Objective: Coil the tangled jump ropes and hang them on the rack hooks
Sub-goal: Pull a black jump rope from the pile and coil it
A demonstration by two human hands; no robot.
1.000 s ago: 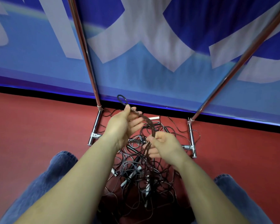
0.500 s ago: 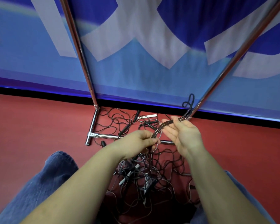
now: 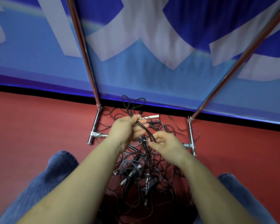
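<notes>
Left hand (image 3: pixel 128 130) grips a thin black rope bundle (image 3: pixel 132 109); right hand (image 3: pixel 164 143) pinches its lower strands. Both are raised over the tangled rope pile (image 3: pixel 141 173), which lies on the red floor (image 3: pixel 39 126) between the chrome rack (image 3: pixel 94 126) feet. Open floor flanks the rack.

A blue banner (image 3: pixel 39 50) with large white and dark blue shapes hangs along the far edge of the red floor (image 3: pixel 31 123). A black strip (image 3: pixel 39 92) runs along its base where the two meet. Blue denim knees (image 3: pixel 44 180) show at both near corners.
</notes>
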